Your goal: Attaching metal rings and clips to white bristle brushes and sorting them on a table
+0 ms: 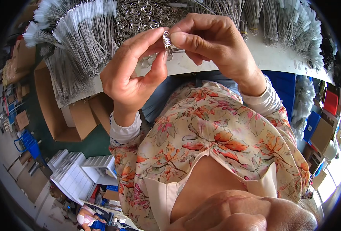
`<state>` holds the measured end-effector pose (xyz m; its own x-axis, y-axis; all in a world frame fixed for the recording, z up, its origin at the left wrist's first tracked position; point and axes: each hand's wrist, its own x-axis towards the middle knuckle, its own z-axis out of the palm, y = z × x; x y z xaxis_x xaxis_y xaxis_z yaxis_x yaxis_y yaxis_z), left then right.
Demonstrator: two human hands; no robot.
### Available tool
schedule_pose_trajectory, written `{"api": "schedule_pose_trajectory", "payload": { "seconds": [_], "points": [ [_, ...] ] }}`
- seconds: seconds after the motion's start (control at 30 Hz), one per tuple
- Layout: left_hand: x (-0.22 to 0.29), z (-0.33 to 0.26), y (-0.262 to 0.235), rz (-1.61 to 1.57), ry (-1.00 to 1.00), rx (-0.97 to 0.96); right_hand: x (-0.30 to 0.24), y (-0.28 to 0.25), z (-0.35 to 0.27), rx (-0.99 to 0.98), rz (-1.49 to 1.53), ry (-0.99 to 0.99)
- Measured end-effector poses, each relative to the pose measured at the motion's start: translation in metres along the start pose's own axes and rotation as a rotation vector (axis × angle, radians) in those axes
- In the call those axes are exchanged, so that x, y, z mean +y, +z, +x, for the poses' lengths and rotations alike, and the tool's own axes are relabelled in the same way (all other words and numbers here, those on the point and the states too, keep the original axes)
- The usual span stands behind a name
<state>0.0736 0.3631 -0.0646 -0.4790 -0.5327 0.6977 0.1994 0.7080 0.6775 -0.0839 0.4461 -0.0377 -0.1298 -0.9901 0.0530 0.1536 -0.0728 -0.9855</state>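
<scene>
Above the front edge of the white table [193, 67], both my hands come together at a small stack of shiny metal rings [166, 39]. My left hand [130, 71] has its thumb and fingertips closed about the rings from the left. From the right, my right hand [216, 44] pinches at them with thumb and forefinger, its other fingers curled. Thin wire ends and small round metal pieces show just below the rings; how they join is too small to tell. Behind my hands lies a heap of loose metal rings [147, 15].
Bundles of thin wire brushes with white bristles [83, 19] lie left on the table, and more brushes [299, 30] lie right. An open cardboard box [49, 102] stands left below the table. White plastic bins [74, 179] and another person [87, 217] are lower left; a blue panel [280, 86] is right.
</scene>
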Motion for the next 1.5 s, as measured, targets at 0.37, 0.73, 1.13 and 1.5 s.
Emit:
{"api": "schedule_pose_trajectory", "payload": {
  "seconds": [0.37, 0.73, 1.13, 1.5],
  "points": [
    [0.007, 0.017, -0.012, -0.003, -0.026, -0.142, -0.004, -0.008, 0.001, -0.099, -0.177, 0.078],
    [-0.011, 0.013, -0.013, -0.216, -0.501, -0.304, 0.012, -0.018, -0.007, -0.093, 0.063, 0.125],
    [0.015, 0.028, -0.02, -0.08, -0.581, -0.48, 0.011, -0.023, -0.007, -0.139, 0.011, 0.064],
    [0.035, 0.024, -0.027, 0.156, -0.344, -0.326, 0.022, -0.004, -0.003, -0.147, 0.069, -0.046]
  ]
}}
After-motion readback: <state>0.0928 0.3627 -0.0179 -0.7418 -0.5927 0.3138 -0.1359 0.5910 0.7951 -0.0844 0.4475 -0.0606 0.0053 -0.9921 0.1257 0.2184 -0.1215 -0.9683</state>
